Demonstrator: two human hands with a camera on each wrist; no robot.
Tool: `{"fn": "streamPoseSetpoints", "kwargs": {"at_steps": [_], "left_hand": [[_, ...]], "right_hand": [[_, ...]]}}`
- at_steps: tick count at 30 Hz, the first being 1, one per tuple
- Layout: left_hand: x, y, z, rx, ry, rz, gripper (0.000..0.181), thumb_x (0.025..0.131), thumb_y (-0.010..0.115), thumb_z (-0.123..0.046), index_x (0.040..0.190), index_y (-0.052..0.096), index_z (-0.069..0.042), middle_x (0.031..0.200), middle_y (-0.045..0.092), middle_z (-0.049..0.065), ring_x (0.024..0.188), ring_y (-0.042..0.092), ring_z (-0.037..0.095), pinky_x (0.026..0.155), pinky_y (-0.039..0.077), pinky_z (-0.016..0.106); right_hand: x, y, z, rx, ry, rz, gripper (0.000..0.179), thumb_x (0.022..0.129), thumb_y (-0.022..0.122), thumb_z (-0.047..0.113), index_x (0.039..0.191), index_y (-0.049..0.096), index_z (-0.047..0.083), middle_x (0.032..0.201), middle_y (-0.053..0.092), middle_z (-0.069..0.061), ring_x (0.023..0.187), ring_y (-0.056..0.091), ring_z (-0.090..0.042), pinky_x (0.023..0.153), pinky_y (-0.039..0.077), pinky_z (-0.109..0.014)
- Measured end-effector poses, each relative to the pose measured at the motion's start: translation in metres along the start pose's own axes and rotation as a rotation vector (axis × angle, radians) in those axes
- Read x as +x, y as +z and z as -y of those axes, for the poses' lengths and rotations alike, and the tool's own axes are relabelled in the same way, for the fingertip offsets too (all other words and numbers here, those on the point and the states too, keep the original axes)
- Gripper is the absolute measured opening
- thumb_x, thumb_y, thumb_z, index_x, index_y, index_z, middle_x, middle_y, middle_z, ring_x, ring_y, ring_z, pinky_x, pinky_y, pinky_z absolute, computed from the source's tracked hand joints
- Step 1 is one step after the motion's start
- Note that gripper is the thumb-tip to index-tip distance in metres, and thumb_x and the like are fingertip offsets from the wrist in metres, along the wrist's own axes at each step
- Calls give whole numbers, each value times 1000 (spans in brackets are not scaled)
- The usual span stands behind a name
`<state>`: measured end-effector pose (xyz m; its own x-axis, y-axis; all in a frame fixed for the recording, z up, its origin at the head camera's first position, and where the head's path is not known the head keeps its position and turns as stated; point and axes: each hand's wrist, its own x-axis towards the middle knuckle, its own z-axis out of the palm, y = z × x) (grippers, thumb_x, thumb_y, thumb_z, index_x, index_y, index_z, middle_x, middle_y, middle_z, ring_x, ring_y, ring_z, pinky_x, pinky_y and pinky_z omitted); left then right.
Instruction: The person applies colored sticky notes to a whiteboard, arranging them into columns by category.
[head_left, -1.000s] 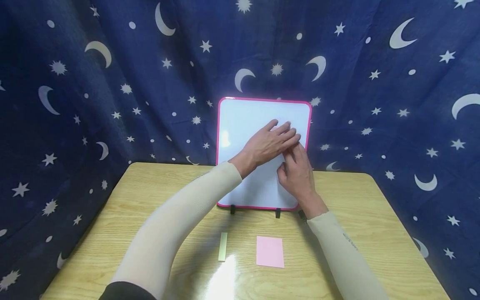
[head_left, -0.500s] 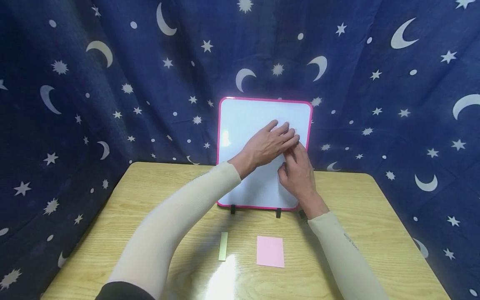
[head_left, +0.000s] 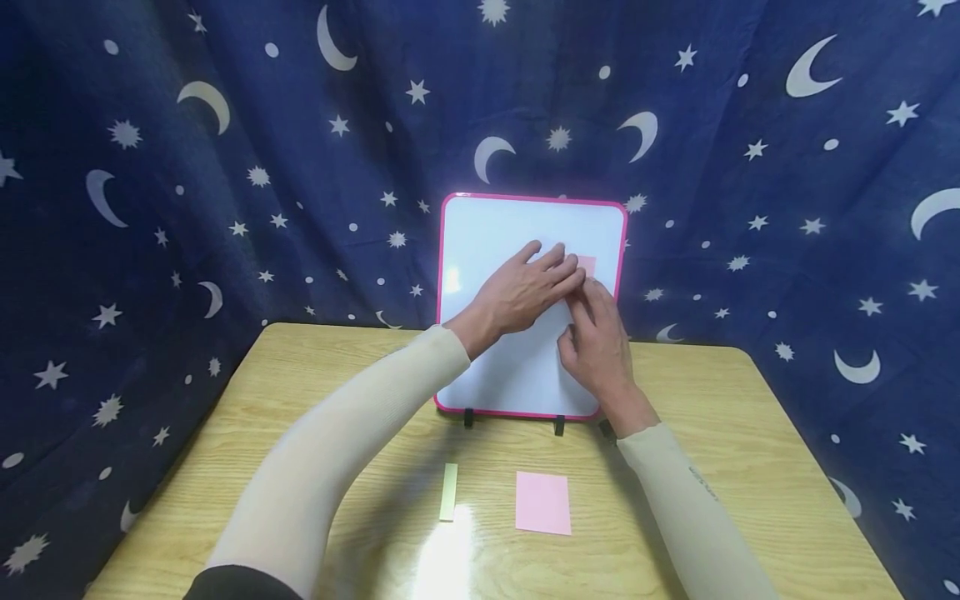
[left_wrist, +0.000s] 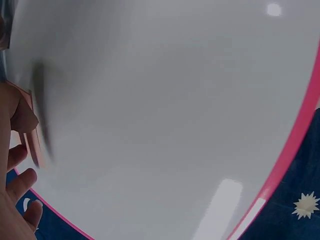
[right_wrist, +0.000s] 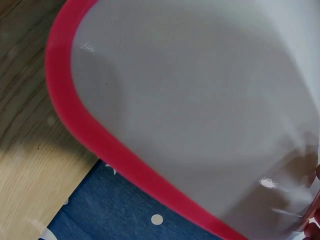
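Observation:
In the head view my left hand (head_left: pixel 517 293) reaches across the whiteboard (head_left: pixel 517 375), fingers spread, its tips at a small pink sticky note (head_left: pixel 583 265). From below, my right hand (head_left: pixel 600 346) holds the note's lower part, thumb bent. The left wrist view has the left hand's digits (left_wrist: pixel 22 117) pinching the pink sticky note (left_wrist: pixel 34 150) close over the board, its blurred reflection beside it. At the lower right of the right wrist view, fingertips (right_wrist: pixel 313 231) meet the note's thin pink edge (right_wrist: pixel 309 212). Much of the note is hidden behind the hands.
The pink-framed board leans back on a stand with black feet (head_left: pixel 559 426). On the wooden table (head_left: pixel 690 492) in front lie a larger pink sticky note (head_left: pixel 543 503) and a narrow yellow-green strip (head_left: pixel 448 492). A blue star-and-moon curtain (head_left: pixel 375 108) hangs behind.
My left hand has shifted slightly left, so more of the pink sticky note shows beside its fingertips. The right hand stays nearly where it was.

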<state>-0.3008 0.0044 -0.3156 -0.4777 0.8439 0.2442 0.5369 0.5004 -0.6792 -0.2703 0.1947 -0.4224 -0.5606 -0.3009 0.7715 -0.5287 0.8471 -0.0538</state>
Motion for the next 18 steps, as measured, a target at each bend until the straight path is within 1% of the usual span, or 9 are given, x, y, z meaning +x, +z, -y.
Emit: {"fn": "streamPoseSetpoints", "kwargs": {"at_steps": [8,13,18], "left_hand": [[-9,4,4,-3,-14,-8,61,102,60,-28,158,36,-19,162,41,4,152,37,27,122,35,48],[-14,6,8,-7,-25,-6,60,104,57,-26,160,37,-19,163,41,4,153,36,27,122,35,48],[-18,8,11,-16,-32,-3,61,103,59,-25,160,37,-19,163,42,3,154,36,27,122,34,48]], "right_hand": [[2,-2,2,10,0,19,71,89,62,5,158,46,1,164,39,-17,152,36,-35,129,23,-39],[3,-2,3,15,6,5,73,88,63,5,159,46,2,162,41,-18,151,37,-35,129,25,-39],[2,-2,2,8,9,6,71,88,62,5,158,47,2,160,41,-19,150,38,-37,129,26,-40]]}}
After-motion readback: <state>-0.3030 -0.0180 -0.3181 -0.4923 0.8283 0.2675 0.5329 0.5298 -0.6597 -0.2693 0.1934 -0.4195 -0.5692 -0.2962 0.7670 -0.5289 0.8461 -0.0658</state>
